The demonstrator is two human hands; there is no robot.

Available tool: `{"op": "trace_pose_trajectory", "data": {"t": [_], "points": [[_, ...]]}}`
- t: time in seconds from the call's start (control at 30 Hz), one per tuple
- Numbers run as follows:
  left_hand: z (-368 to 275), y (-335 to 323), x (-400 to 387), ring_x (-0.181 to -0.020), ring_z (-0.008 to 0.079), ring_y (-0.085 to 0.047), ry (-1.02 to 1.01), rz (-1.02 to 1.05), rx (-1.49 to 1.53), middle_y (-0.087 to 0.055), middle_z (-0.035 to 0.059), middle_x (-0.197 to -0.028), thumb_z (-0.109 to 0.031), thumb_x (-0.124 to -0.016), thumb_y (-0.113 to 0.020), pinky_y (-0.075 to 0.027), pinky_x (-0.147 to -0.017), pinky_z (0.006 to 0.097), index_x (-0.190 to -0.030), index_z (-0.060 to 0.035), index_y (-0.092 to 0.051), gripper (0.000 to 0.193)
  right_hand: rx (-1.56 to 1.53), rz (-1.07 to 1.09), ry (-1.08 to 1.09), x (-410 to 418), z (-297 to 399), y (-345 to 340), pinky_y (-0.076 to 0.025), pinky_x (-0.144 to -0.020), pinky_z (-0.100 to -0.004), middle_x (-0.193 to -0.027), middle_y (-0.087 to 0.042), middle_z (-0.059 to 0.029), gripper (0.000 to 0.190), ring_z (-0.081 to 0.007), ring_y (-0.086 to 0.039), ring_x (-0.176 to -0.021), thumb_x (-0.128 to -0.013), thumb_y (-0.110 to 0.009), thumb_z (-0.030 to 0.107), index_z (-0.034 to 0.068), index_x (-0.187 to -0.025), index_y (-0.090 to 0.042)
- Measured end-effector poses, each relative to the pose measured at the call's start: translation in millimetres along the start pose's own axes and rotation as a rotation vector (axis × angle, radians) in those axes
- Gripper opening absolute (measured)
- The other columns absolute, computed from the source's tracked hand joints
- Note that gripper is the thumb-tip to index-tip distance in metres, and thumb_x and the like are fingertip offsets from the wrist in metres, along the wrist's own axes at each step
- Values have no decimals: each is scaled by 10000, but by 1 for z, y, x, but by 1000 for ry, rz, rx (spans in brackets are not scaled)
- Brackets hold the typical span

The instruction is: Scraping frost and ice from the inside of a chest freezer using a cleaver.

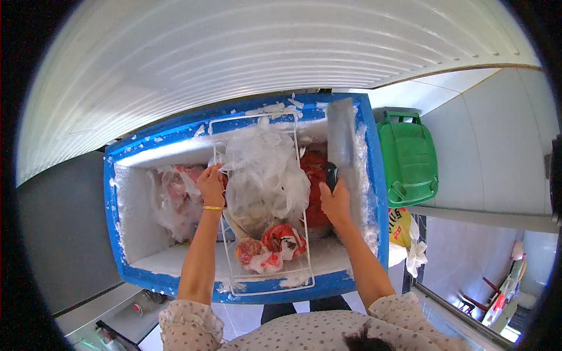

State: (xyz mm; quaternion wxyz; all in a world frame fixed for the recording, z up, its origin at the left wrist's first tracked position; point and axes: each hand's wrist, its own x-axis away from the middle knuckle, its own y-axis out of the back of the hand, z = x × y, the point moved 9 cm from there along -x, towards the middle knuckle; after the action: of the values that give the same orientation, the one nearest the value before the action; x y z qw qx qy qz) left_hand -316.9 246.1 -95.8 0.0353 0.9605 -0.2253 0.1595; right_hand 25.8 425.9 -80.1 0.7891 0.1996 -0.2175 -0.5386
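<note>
A blue-rimmed chest freezer [378, 219] lies before me, its inner walls coated with frost. My right hand [337, 204] grips the black handle of a wide metal blade [341, 131], which stands along the frosted right end. My left hand [211, 182] has its fingers closed at the left side of a white wire basket [309, 254]; whether they pinch the wire or plastic film, I cannot tell. Clear plastic bags [263, 175] and red-and-white bags of food [283, 241] fill the basket. Dark red bagged food [314, 188] lies below, between basket and blade.
Bagged meat [178, 197] lies in the freezer's left part. Ice pieces [272, 109] rest on the back rim. The raised ribbed lid [263, 48] stands behind. A green lidded bin [408, 162] and a yellow bag [399, 228] are at the right.
</note>
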Motion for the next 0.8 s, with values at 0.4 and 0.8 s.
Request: {"op": "trace_pose_trajectory", "data": {"t": [0.4, 0.8], "points": [[-34, 12, 21, -408, 13, -333, 12, -37, 64, -431, -65, -551, -182, -917, -531, -230, -341, 177, -906, -50, -635, 168, -73, -153, -128, -25, -4, 41, -437, -443, -332, -620, -535, -87, 268, -184, -529, -464, -852, -577, 169, -23, -971, -433], [-20, 36, 8, -390, 29, -342, -70, -26, 96, -433, -54, -532, -186, -914, -543, -233, -331, 188, -902, -44, -626, 165, -115, -140, -182, -31, -27, 26, -401, -360, -314, -589, -496, -62, 248, -151, -507, -435, -853, -595, 170, 17, -827, -402]]}}
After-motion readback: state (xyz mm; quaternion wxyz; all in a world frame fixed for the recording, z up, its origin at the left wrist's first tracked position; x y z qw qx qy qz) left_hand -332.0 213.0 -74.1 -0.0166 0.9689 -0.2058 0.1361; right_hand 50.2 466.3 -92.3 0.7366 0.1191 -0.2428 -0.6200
